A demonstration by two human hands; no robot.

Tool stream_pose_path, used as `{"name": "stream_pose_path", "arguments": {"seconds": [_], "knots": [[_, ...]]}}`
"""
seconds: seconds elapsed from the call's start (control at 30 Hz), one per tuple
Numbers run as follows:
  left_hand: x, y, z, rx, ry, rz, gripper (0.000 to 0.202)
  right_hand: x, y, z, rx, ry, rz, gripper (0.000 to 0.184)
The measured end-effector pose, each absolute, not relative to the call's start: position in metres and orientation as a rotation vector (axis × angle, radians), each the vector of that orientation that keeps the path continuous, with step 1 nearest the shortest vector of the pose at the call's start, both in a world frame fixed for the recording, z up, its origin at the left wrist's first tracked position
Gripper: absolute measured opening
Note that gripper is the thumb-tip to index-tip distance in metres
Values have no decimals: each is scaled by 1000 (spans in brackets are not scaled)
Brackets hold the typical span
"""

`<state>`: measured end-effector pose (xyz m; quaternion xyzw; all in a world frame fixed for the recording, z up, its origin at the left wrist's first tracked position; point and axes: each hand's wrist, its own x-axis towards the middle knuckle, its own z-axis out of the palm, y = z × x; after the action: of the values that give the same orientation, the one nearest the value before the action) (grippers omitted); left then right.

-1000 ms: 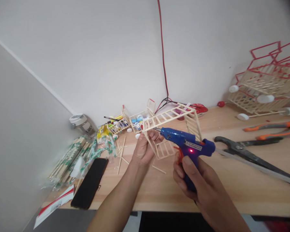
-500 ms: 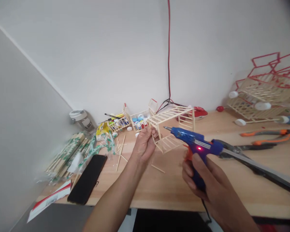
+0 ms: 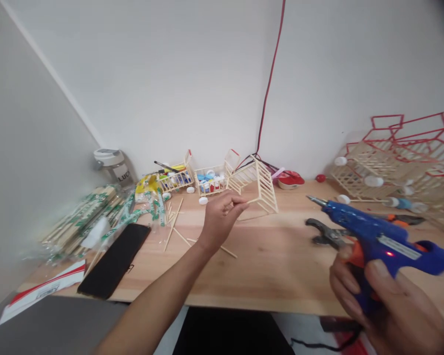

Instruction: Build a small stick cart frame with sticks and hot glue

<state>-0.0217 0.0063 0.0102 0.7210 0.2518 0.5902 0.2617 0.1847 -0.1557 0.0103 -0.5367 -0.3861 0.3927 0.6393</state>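
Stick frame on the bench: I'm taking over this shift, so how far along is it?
Done: the slatted stick frame looks joined. In hand: the left hand pinches it; the right hand holds a blue hot glue gun, red light on. Left, perhaps: it lacks the red frame and white caps of the stick structure at right.

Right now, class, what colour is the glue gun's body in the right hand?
The hot glue gun is bright blue, best seen in the head view.

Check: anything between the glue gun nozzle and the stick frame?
Nothing visible. The glue gun in the right hand has its nozzle aimed toward the stick frame pinched by the left hand; only open air separates them, above the bench.
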Motion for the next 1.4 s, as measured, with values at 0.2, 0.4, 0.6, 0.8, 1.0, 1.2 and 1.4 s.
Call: {"name": "stream_pose_path", "arguments": {"seconds": [0.2,0.4,0.6,0.8,1.0,1.2,1.4], "knots": [[-7,-8,0,2413,624,1673,10,187,-157,14,-1297,-770,980,39],[-2,-13,-12,2757,555,1642,8,192,-167,21,-1412,-855,1004,37],[1,-20,-16,2937,581,1477,14,216,-172,6,-1619,-1328,851,42],[6,-26,-21,3029,708,1332,23,223,-172,0,-1755,-1488,711,41],[8,-30,-24,3107,771,1113,26,222,-167,10,-1868,-1561,638,47],[10,-33,-28,3140,775,1008,23,224,-167,8,-1982,-1535,661,51],[13,-37,-33,3169,777,1077,22,229,-169,5,-2033,-1537,633,54]]}}
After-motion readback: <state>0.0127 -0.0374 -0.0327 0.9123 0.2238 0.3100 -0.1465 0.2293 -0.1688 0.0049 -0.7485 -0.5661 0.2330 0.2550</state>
